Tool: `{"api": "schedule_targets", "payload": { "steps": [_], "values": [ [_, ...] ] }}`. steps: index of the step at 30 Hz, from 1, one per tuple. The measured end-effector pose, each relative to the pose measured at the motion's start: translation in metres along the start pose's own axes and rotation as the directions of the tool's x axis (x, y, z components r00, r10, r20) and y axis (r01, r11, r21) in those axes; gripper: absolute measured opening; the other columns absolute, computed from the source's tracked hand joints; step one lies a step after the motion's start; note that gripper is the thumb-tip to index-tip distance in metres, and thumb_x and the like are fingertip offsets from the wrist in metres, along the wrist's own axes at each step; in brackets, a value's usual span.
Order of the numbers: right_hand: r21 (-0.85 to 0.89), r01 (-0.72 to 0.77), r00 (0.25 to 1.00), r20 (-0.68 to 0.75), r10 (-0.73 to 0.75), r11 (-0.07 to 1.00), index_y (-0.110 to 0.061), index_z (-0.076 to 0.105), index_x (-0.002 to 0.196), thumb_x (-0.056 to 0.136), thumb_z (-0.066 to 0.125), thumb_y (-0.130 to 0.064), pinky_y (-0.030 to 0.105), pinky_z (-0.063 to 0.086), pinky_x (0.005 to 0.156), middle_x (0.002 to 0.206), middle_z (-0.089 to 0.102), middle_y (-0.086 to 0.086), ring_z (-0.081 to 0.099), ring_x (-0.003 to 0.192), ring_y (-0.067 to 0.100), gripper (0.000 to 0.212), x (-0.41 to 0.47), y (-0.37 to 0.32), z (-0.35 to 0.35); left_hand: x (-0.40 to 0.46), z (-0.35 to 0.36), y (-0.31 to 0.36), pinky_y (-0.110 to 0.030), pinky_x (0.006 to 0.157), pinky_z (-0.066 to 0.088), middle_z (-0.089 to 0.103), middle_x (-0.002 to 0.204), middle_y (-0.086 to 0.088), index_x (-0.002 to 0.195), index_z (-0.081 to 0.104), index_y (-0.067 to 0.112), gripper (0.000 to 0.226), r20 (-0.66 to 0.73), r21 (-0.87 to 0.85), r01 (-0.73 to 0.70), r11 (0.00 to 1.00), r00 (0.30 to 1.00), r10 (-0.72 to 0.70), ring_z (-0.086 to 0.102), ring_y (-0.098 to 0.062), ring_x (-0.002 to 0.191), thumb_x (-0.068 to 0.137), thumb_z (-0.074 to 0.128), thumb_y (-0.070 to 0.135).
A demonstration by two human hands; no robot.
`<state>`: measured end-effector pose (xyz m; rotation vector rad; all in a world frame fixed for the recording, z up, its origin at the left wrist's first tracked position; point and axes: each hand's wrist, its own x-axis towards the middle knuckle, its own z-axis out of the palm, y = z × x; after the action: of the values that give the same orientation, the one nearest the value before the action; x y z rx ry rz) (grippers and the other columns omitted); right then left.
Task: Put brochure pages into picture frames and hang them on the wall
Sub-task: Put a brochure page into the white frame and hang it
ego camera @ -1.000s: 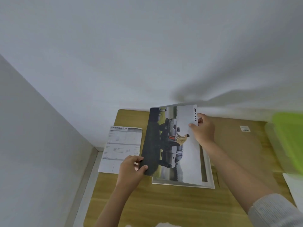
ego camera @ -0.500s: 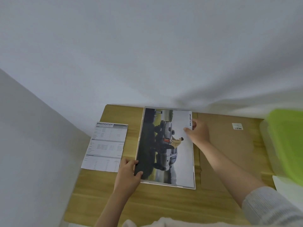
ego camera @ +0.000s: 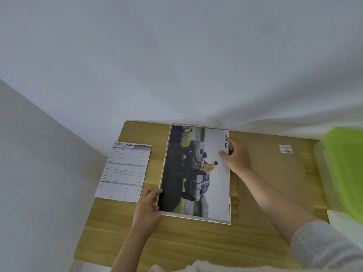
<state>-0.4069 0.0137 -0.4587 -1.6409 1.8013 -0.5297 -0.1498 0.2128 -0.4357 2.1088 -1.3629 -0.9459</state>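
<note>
A brochure page with a photo of a silver truck and the words SMART CAB lies flat inside a white picture frame on the wooden table. My left hand holds the page's lower left edge, fingers curled over it. My right hand presses on the upper right edge, thumb on the page, fingers beside the frame. Only a thin white rim of the frame shows around the page.
A printed SPECIFICATION sheet lies left of the frame. A brown cardboard sheet with a barcode label lies to the right. A clear box with a green lid stands at the right edge. White walls close in behind and on the left.
The page was held tilted above the frame and has been lowered flat into it. Both hands went down with it and stay at its edges.
</note>
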Motion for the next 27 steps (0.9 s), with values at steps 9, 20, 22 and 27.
{"api": "schedule_targets", "payload": {
  "steps": [9,20,22,27],
  "values": [
    [-0.079,0.008,0.998,0.070,-0.002,0.997,-0.027,0.044,0.138,0.085,0.064,-0.041,0.034,0.039,0.095,0.136,0.049,0.008,0.047,0.122,0.026,0.059,0.006,-0.003,-0.002,0.005,-0.008,-0.005,-0.009,0.071,0.048,0.048,0.109,0.012,0.113,0.057,0.025,0.059,0.013,-0.111,-0.035,0.993,0.999,0.037,0.054,-0.010,0.092,0.074,0.053,-0.020],
    [-0.070,-0.029,0.990,0.132,0.038,0.997,-0.027,0.040,0.140,0.080,0.070,-0.040,0.039,0.036,0.103,0.143,0.042,0.007,0.042,0.129,0.028,0.068,0.003,-0.007,-0.007,0.009,-0.013,-0.009,-0.020,0.077,0.053,0.046,0.114,0.014,0.114,0.053,0.027,0.051,0.086,-0.137,-0.054,0.989,0.994,0.066,0.054,-0.007,0.096,0.074,0.073,0.003],
    [-0.074,-0.039,0.988,0.147,0.050,0.996,-0.027,0.039,0.141,0.080,0.070,-0.042,0.040,0.036,0.104,0.144,0.041,0.006,0.041,0.130,0.029,0.070,0.002,-0.008,-0.008,0.007,-0.013,-0.009,-0.021,0.076,0.053,0.047,0.113,0.013,0.114,0.054,0.026,0.049,0.072,-0.138,-0.065,0.988,0.995,0.076,0.055,-0.007,0.094,0.074,0.073,0.005],
    [-0.057,-0.031,0.987,0.153,0.039,0.998,-0.025,0.038,0.143,0.085,0.064,-0.043,0.040,0.033,0.106,0.147,0.036,0.008,0.037,0.133,0.029,0.066,-0.008,-0.012,-0.011,0.005,-0.012,-0.009,-0.023,0.081,0.052,0.051,0.111,0.009,0.115,0.055,0.021,0.042,0.018,-0.108,-0.103,0.989,0.994,0.105,0.054,-0.005,0.094,0.078,0.071,0.010]
  ]
}}
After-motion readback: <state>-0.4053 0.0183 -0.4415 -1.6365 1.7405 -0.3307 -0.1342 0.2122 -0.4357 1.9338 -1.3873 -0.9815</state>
